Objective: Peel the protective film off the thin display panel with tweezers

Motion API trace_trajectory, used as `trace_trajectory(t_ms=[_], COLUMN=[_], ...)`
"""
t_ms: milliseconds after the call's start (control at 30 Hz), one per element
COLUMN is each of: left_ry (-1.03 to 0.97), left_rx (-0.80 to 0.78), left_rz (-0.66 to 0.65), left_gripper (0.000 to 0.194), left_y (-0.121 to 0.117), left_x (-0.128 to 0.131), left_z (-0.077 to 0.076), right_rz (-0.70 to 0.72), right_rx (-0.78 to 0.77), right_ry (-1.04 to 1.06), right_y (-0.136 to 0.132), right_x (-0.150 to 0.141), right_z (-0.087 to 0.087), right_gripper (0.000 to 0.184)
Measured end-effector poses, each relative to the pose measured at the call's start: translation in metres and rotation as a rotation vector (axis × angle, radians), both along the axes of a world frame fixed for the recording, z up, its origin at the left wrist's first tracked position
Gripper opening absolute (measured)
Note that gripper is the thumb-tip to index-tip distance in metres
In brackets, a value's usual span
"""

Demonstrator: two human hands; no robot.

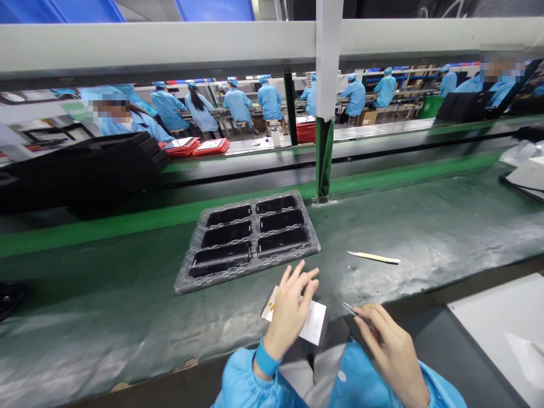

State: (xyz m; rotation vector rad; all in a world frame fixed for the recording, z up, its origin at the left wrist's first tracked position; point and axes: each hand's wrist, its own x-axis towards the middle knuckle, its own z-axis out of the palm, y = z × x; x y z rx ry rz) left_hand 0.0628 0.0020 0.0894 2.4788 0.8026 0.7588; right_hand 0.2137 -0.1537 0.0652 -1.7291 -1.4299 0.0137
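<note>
My left hand (293, 303) is over a white sheet (314, 323) at the bench's front edge, its fingers apart and slightly bent. The sheet has a small gold-coloured patch near its left end; my palm hides its middle, and whether I touch it I cannot tell. In my right hand (385, 340), a thin pair of metal tweezers (349, 309) is pinched between thumb and fingers, tips pointing left towards the sheet. Beyond my left hand lies a clear plastic tray (255, 232) holding several dark phone-like devices (283, 242) in two columns.
A craft knife (374, 258) with a pale yellow handle lies on the green bench mat (425, 226). A white post (328, 68) rises behind the tray. Black bags (85, 170) sit at the far left, red folders (211, 146) beyond. Several people in blue work in the background.
</note>
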Motion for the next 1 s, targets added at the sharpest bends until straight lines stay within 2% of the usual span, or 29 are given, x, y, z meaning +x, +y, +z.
trace_trajectory(t_ms=[100,200,233,300,433,600,1000], left_ry=[0.087,0.133,0.154,0.189,0.203,0.225,0.224], left_rx=[0.186,0.332,0.363,0.405,0.353,0.234,0.163], left_rz=[0.025,0.004,0.002,-0.024,-0.066,-0.151,-0.21], left_gripper=[0.023,0.051,0.054,0.048,0.039,0.05,0.053], left_y=[-0.012,-0.036,-0.043,-0.051,-0.049,-0.041,-0.037], left_x=[-0.009,-0.02,-0.024,-0.03,-0.044,-0.056,-0.057], left_z=[-0.011,-0.027,-0.032,-0.038,-0.037,-0.03,-0.029], right_rz=[0.028,0.058,0.065,0.087,0.097,0.141,0.197], right_rx=[-0.072,-0.128,-0.138,-0.143,-0.125,-0.108,-0.099], right_ry=[-0.009,-0.026,-0.032,-0.043,-0.047,-0.048,-0.091], right_y=[-0.006,-0.01,-0.01,-0.01,-0.008,-0.007,-0.004], right_x=[0.001,0.0,-0.001,-0.002,-0.007,-0.012,-0.014], right_z=[-0.006,-0.012,-0.013,-0.015,-0.016,-0.02,-0.017], right_gripper=[0.021,0.021,0.02,0.02,0.026,0.027,0.027])
